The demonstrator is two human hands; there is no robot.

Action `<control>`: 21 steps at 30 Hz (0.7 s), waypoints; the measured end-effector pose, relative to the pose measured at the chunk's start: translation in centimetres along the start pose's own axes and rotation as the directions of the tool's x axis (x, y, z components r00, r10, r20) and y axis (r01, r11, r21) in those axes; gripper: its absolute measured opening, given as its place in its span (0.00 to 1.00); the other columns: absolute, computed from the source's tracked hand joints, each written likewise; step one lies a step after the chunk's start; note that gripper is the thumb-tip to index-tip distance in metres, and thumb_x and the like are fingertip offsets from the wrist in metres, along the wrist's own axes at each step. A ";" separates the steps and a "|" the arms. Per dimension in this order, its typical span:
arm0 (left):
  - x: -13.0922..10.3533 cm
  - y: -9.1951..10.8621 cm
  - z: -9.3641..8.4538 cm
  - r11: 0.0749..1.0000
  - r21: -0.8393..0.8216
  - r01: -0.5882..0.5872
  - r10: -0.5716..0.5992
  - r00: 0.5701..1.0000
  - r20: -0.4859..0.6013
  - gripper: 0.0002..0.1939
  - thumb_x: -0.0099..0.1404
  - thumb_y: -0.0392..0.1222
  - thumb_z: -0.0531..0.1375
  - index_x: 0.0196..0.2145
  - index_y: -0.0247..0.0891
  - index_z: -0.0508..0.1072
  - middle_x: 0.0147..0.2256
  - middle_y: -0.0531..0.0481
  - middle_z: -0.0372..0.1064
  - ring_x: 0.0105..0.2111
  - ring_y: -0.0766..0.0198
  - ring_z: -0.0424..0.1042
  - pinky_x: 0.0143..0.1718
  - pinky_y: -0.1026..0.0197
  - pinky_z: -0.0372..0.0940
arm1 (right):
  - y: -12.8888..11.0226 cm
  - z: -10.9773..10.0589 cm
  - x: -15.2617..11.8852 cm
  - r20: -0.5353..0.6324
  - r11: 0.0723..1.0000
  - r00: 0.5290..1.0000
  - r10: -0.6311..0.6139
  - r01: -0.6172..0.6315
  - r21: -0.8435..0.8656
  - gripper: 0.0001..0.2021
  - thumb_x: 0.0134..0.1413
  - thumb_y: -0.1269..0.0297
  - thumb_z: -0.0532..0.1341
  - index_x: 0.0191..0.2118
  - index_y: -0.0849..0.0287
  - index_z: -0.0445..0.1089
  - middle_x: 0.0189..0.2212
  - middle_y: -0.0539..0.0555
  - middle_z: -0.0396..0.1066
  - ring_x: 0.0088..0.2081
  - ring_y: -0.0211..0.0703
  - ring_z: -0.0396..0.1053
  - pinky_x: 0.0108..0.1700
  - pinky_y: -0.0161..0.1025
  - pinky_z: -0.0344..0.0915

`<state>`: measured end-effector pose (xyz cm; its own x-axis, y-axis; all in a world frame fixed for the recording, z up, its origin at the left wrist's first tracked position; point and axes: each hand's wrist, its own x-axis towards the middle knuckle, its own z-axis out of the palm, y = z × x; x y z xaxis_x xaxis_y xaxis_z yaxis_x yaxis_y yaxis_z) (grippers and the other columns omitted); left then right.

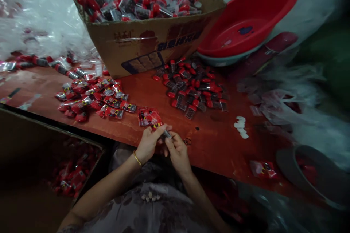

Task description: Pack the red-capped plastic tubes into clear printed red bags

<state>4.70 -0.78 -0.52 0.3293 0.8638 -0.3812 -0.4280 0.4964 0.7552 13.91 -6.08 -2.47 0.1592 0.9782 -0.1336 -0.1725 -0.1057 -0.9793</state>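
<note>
At the table's near edge, both hands meet around a small red printed packet [155, 119] with a dark, clear-walled end. My left hand [150, 142], with a gold bangle on its wrist, is closed on the packet's side. The fingers of my right hand [178, 150] pinch the packet's dark lower end; whether a bottle is inside it is hard to make out. Flat red packets [142, 116] lie just beyond my left hand. A pile of filled red packets [93, 96] spreads to the left. Farther off lies a heap of small clear bottles with red caps [191, 85].
At the back stands a cardboard box [142, 49] full of red-capped bottles. A red basin [246, 22] leans beside it. White pieces [241, 127], a lone packet [263, 169] and a grey bowl-like container [314, 174] are at right. An open box [93, 165] holds packets below left.
</note>
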 end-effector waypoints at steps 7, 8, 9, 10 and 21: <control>-0.5 -0.4 -0.8 0.995 -0.065 0.080 -0.071 0.989 0.134 0.18 0.50 0.52 0.66 0.29 0.33 0.76 0.22 0.52 0.69 0.21 0.69 0.65 0.24 0.66 0.62 | 0.7 0.3 2.2 -0.099 0.998 0.995 -0.022 0.017 -0.057 0.19 0.40 0.51 0.66 0.24 0.55 0.57 0.15 0.41 0.60 0.15 0.30 0.55 0.17 0.29 0.55; -0.5 -0.2 -1.0 0.992 -0.082 0.096 -0.084 0.986 0.147 0.17 0.50 0.52 0.66 0.29 0.33 0.76 0.25 0.50 0.71 0.26 0.68 0.68 0.29 0.65 0.64 | 0.9 0.5 2.6 -0.123 0.994 0.991 -0.056 0.044 -0.097 0.19 0.37 0.52 0.68 0.23 0.55 0.57 0.16 0.42 0.59 0.16 0.30 0.56 0.18 0.29 0.56; -0.4 0.0 -1.3 0.989 -0.095 0.113 -0.097 0.983 0.156 0.16 0.50 0.51 0.66 0.30 0.34 0.76 0.28 0.48 0.73 0.30 0.66 0.70 0.34 0.64 0.64 | 1.1 0.7 3.1 -0.137 0.986 0.986 -0.098 0.077 -0.149 0.19 0.36 0.53 0.69 0.23 0.56 0.58 0.17 0.42 0.60 0.17 0.31 0.56 0.20 0.30 0.57; -0.3 0.4 -1.6 0.987 -0.100 0.129 -0.112 0.981 0.159 0.16 0.50 0.51 0.67 0.31 0.35 0.76 0.31 0.48 0.74 0.34 0.64 0.71 0.37 0.63 0.64 | 1.2 0.9 3.5 -0.140 0.971 0.980 -0.142 0.110 -0.212 0.19 0.36 0.53 0.69 0.23 0.56 0.59 0.18 0.43 0.61 0.18 0.31 0.57 0.21 0.30 0.57; 7.7 12.9 -7.2 0.985 -0.153 -0.081 0.022 0.935 -0.354 0.20 0.66 0.53 0.47 0.30 0.37 0.70 0.31 0.48 0.74 0.34 0.64 0.75 0.41 0.60 0.66 | -1.0 -7.6 10.2 -0.152 0.223 0.917 -0.368 -0.072 -0.972 0.22 0.58 0.60 0.51 0.54 0.68 0.62 0.57 0.68 0.59 0.57 0.61 0.54 0.54 0.56 0.55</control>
<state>-4.35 12.83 2.42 0.0011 0.8489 -0.5286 -0.5769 0.4323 0.6930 23.11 2.63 -3.97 0.3576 0.9090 0.2143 0.8951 -0.2682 -0.3561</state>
